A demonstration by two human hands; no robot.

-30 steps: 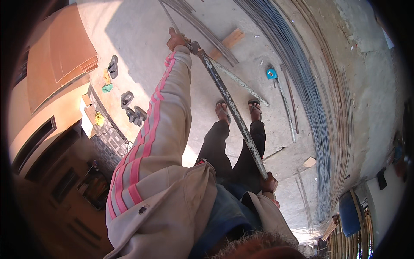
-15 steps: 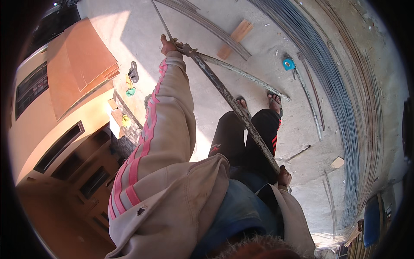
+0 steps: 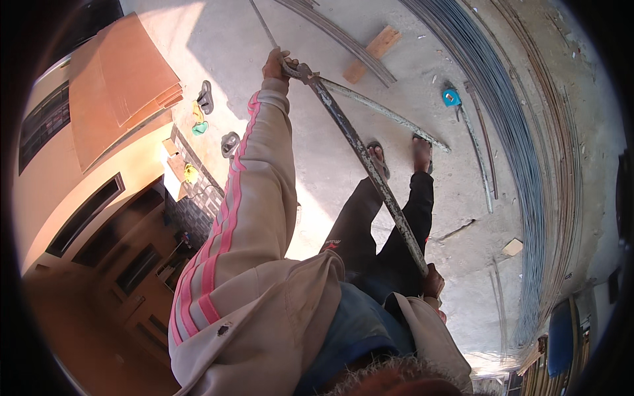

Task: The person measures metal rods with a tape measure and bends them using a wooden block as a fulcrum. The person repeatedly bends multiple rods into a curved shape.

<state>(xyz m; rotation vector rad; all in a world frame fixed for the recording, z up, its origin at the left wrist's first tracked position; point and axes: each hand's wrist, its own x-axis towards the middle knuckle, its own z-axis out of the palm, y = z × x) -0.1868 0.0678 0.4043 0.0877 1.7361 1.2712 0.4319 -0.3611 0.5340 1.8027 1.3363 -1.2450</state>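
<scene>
A long metal bar (image 3: 366, 165) was held at both ends, slanting across the body above the concrete floor (image 3: 277, 79). The left hand (image 3: 276, 66) was stretched far out and was wrapped tight around the bar's far end, where a small hooked head (image 3: 302, 69) was fixed and a thin rod (image 3: 264, 25) ran on from it. The right hand (image 3: 432, 282) was kept close to the hip and was closed around the bar's near end. Two feet in sandals (image 3: 378, 153) were planted on the floor right under the bar. A second, curved rod (image 3: 383, 113) was lying on the floor near the feet, and a big bundle of thin rods (image 3: 508, 125) was laid along the right side. A blue tape measure (image 3: 451, 98) and a wood block (image 3: 373, 49) were seen further off. Trouble could be expected from the left grip: the arm was stretched so far that the hooked head might slip off the rod. Then the bar could drop on the toes. The curved rod could also be stepped on and rolled, and a fall might be caused.
</scene>
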